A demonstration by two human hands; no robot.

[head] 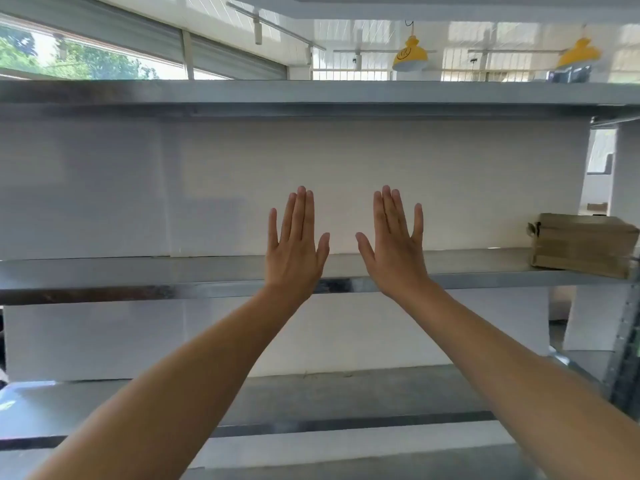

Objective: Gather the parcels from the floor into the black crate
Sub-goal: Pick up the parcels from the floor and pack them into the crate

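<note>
My left hand (pixel 295 244) and my right hand (pixel 394 244) are both raised in front of me, backs toward the camera, fingers straight and spread. Neither holds anything. They hover in front of a metal shelf unit (pixel 138 271) with a white back panel. No black crate, floor or floor parcels appear in this view. A brown cardboard parcel (pixel 583 244) lies on the middle shelf at the far right, well away from my right hand.
The shelf unit has several metal levels; its top board (pixel 311 93) spans the frame. A perforated upright post (pixel 623 341) stands at the right. Two yellow hanging lamps (pixel 410 55) and windows show above the shelves.
</note>
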